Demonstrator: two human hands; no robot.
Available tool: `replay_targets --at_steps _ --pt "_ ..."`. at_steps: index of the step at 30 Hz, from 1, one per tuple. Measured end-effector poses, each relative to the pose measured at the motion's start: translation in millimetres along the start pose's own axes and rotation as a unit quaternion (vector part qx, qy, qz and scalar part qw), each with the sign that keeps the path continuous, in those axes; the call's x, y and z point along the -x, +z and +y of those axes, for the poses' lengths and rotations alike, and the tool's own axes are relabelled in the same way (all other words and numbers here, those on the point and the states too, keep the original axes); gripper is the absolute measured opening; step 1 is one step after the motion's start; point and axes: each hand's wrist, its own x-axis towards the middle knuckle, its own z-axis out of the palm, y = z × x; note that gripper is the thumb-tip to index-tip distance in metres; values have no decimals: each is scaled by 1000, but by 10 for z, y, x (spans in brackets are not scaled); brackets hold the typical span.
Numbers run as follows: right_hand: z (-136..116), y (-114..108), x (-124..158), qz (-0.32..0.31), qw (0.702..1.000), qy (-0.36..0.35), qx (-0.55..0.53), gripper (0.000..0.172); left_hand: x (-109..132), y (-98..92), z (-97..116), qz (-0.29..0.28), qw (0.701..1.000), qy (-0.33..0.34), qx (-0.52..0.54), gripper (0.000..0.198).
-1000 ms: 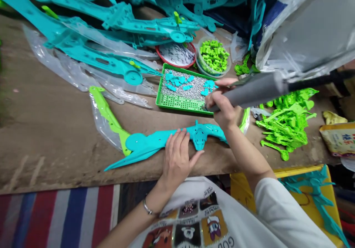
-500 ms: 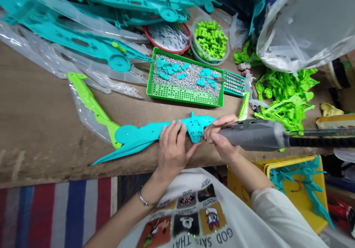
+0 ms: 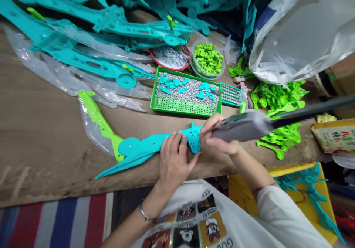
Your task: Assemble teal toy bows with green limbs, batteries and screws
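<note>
A long turquoise plastic piece (image 3: 144,146) lies along the table's front edge, with a lime-green arm (image 3: 101,126) and a clear strip at its left end. My left hand (image 3: 174,157) rests over its middle, fingers across the top and thumb at the near side, holding it down. In my right hand (image 3: 217,135) is a grey electric screwdriver (image 3: 241,126), held nearly level and pointing left. My fingers wrap its front end and hide the tip, close to the raised ring-shaped part (image 3: 194,139) of the turquoise piece. Whether the tip touches cannot be seen.
Beyond my hands is a green tray (image 3: 185,107) of screws and small turquoise pieces. A tub of lime-green pieces (image 3: 208,59) and a red basket (image 3: 169,57) stand behind it. Turquoise pieces (image 3: 97,61) pile up left, green parts (image 3: 280,122) right. A yellow bin (image 3: 244,192) is below.
My right hand has shifted left with the screwdriver, whose rear end has swung upward, covering the turquoise piece's right end. My left hand keeps its place on the piece. The camera view has shifted slightly.
</note>
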Motion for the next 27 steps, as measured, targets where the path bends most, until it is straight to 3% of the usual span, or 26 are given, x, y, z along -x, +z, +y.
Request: replay_targets --at_steps 1,3,6,14,20,27 --pt "-2 -43 -105 27 999 -34 -19 28 -2 1 6 1 1000 -2 -3 79" --pt "37 -124 -303 144 986 -81 -25 29 -3 -5 16 -2 1000 -8 -7 79" --pt "174 -218 -504 250 966 -64 15 27 2 -29 29 -7 1000 -22 -11 79" --pt "491 -312 -586 249 967 -53 28 26 -7 -72 32 -10 999 -33 -24 80" --pt "540 -312 -639 266 963 -31 24 33 -3 -74 25 -9 999 -38 -14 81" --pt "492 -341 -677 229 971 -25 59 42 -6 -82 14 -20 999 -44 -12 84"
